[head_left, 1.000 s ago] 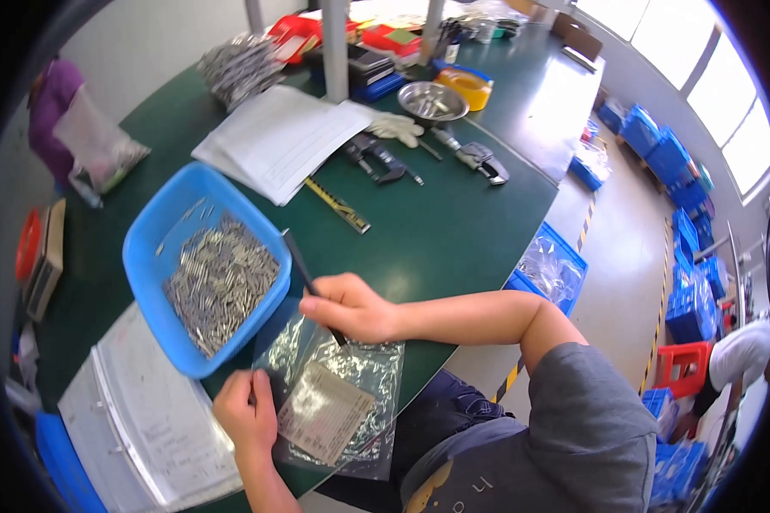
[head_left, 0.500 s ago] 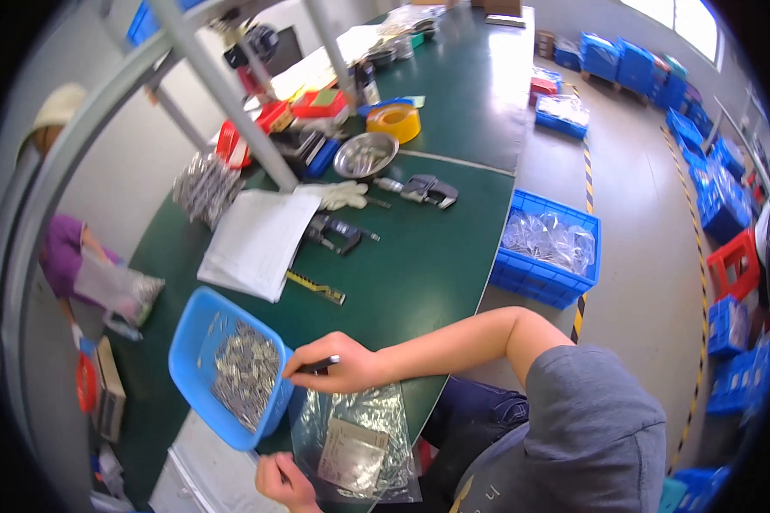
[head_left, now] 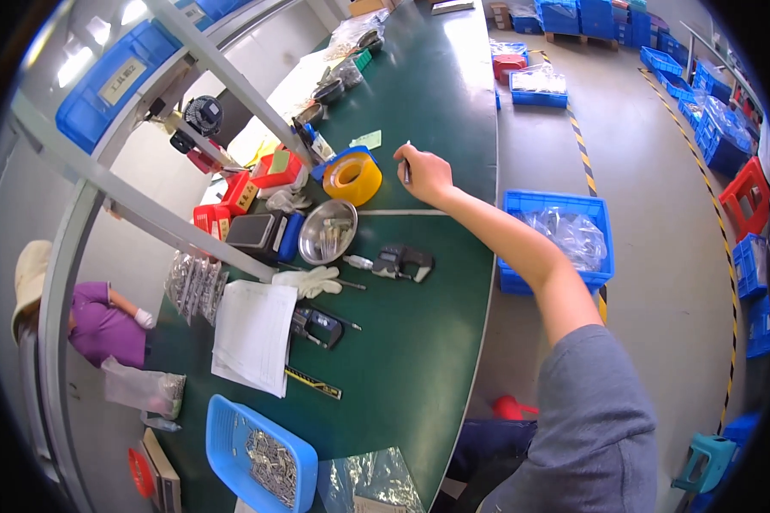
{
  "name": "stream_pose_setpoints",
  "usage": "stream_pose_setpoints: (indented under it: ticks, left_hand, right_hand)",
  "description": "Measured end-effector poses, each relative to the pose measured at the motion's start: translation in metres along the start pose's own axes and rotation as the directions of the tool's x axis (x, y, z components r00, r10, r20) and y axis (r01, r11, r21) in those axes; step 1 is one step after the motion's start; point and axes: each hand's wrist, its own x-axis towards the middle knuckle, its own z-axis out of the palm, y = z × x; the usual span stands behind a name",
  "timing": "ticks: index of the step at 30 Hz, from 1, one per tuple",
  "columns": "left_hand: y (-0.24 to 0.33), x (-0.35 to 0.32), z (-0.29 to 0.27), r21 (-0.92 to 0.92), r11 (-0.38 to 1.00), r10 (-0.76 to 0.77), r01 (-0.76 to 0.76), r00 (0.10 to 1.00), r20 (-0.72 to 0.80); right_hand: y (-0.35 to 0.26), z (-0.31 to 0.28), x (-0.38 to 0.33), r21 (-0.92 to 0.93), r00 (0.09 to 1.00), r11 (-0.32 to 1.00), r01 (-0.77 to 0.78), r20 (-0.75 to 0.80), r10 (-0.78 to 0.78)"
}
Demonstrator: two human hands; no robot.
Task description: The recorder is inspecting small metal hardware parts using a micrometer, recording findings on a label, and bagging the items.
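My right hand is closed around a dark pen, raised over the green table toward its far end. To its left is a yellow tape roll on a blue dispenser, apart from the hand. A steel bowl with small pieces in it stands nearer to me, beside a digital micrometer. At the near edge of the view a blue plastic tub holds many small metal parts. Right of the tub lies a clear plastic bag with a label. My left hand is out of view.
Papers, a second micrometer, a tape-measure strip and a white glove lie on the left half. Grey shelf posts rise there. A blue crate stands right of the table. Across the table is a person in purple.
My right hand has moved from beside the tub to the far part of the table, still with the pen. My left hand has left the view, which has shifted toward the table's far end.
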Motion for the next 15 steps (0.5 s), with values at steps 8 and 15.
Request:
stream_pose_setpoints:
  ticks: [8,15]
  left_hand:
    - [-0.039,0.002,0.015,0.147,0.986,-0.042,0.075,0.975,-0.216]
    - [-0.036,-0.003,0.013,0.244,0.943,-0.112,0.226,0.906,-0.408]
  right_hand:
    - [0.058,0.061,0.059,-0.269,0.988,0.962,0.054,0.152,-0.013]
    - [0.057,0.085,0.093,-0.288,0.976,0.951,0.116,0.211,-0.055]
